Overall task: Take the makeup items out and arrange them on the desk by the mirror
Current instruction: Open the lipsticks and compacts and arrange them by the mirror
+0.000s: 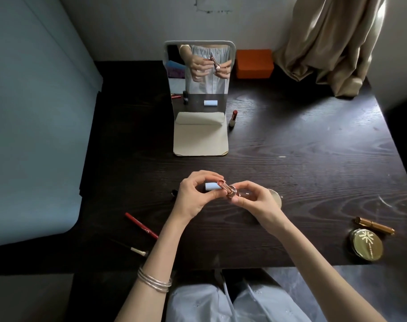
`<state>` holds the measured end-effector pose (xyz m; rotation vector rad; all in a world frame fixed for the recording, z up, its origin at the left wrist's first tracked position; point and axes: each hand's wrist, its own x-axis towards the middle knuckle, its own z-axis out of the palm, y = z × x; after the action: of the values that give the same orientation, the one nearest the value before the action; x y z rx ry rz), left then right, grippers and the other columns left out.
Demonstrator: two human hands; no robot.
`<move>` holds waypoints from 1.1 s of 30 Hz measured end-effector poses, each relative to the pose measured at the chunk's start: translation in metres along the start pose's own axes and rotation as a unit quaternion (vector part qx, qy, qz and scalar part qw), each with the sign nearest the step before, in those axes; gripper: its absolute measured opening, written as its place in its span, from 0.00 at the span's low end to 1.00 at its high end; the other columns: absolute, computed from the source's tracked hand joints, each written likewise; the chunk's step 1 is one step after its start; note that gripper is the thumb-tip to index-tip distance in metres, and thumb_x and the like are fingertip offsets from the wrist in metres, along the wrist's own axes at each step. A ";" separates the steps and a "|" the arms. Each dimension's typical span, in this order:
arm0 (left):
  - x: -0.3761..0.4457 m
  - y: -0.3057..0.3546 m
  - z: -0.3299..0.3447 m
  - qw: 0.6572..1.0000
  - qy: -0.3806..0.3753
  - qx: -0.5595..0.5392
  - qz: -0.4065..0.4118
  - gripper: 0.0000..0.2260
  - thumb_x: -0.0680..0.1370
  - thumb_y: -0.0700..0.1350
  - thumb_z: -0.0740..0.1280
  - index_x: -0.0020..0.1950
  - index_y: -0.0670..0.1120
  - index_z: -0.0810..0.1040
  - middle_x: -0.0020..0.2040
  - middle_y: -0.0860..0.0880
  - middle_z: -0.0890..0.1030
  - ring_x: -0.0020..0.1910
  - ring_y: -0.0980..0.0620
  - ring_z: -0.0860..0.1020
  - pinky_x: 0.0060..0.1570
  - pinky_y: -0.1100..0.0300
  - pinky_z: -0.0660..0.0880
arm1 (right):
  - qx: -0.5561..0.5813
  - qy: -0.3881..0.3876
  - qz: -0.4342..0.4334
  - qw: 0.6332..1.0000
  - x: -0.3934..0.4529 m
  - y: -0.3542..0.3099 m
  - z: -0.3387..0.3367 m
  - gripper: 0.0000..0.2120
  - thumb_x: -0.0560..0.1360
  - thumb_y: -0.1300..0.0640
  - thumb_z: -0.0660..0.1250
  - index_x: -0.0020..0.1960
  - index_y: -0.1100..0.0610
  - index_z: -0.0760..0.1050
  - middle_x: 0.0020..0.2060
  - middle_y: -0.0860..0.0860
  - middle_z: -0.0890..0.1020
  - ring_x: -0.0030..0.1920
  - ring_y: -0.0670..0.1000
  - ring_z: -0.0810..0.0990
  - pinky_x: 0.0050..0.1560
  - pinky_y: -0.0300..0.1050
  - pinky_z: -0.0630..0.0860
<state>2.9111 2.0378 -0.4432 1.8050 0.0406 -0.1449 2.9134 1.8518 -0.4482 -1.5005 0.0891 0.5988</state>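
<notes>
Both hands hold a rose-gold lipstick (228,191) above the dark desk (290,147), in front of the standing mirror (199,73). My left hand (195,196) pinches its upper tube, and my right hand (253,198) pinches its base. A pale blue tube (212,186) lies just behind my fingers. An open red lipstick (233,118) stands to the right of the mirror. A red pencil (141,225) and a small brush (137,251) lie at the left. A gold compact (366,244) and a gold tube (374,225) lie at the right.
An orange box (254,63) sits at the back next to a beige curtain (332,43). A round pale compact (275,197) is partly hidden behind my right hand. A small black item (174,192) peeks out left of my left hand. A blue-grey surface (30,135) borders the desk's left side.
</notes>
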 end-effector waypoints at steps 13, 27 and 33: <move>0.000 0.021 -0.008 0.995 0.055 -0.052 -0.072 0.07 0.66 0.42 0.76 0.38 0.52 0.81 0.43 0.57 0.83 0.53 0.56 0.78 0.54 0.65 0.67 | -0.275 0.045 -0.141 0.950 0.005 -0.014 0.015 0.22 0.59 0.56 0.81 0.44 0.48 0.71 0.42 0.43 0.78 0.45 0.42 0.76 0.44 0.29 0.69; 0.002 0.033 -0.005 0.996 0.044 -0.007 -0.072 0.07 0.66 0.42 0.77 0.41 0.42 0.84 0.41 0.50 0.83 0.43 0.67 0.78 0.42 0.80 0.67 | -0.126 0.016 -0.088 0.988 0.007 -0.010 0.013 0.24 0.64 0.66 0.76 0.51 0.51 0.67 0.45 0.47 0.80 0.45 0.43 0.81 0.48 0.38 0.76; 0.007 0.039 -0.002 0.997 0.030 -0.024 -0.070 0.07 0.67 0.38 0.76 0.43 0.38 0.83 0.41 0.50 0.82 0.41 0.70 0.77 0.42 0.80 0.68 | -0.123 0.011 -0.087 0.989 0.014 -0.017 0.013 0.23 0.65 0.67 0.74 0.53 0.51 0.67 0.43 0.49 0.80 0.43 0.46 0.81 0.50 0.41 0.76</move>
<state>2.9224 2.0303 -0.4064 1.7572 0.2118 -0.1880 2.9283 1.8688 -0.4372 -1.7330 -0.1008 0.4642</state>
